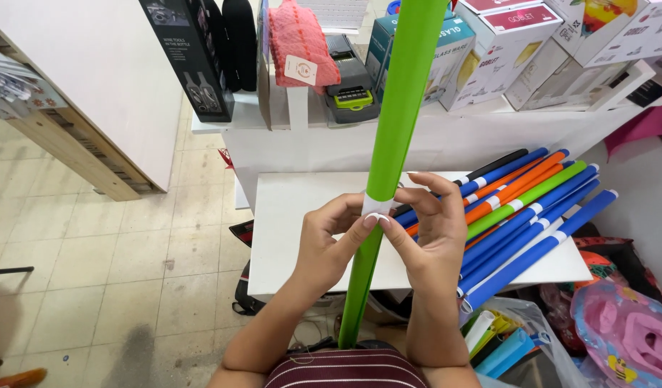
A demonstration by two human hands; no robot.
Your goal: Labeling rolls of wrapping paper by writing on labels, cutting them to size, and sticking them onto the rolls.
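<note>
Head view. A long green rolled paper tube point(397, 136) stands steeply, running from the top edge of frame down to the person's lap, where its lower end is hidden behind a striped maroon garment point(345, 368). Its upper end is cut off by the frame.

Left hand point(329, 241): fingers curled against the tube's left side, thumb pressed onto a narrow white paper band point(375, 204) wrapped round the tube. Right hand point(435, 230): fingertips pinching the same band from the right, thumb meeting the left thumb at the band's lower edge. Both hands are closed on the band and tube; whether the band is stuck down cannot be told.

Beneath the hands lies a flat white board tabletop point(288, 215). Its left half is bare out to the left edge and front edge. Its right half carries a pile of blue, orange, green and black rolled tubes with white bands point(532, 208), lying slantwise just beside the right hand; the lower ends overhang the front right corner.

Left of the board: open beige tiled floor point(94, 251). Behind: a white shelf point(489, 115) crowded with cardboard boxes point(503, 50), partly cut off. Lower right: a pink plastic toy point(625, 330), cropped.
</note>
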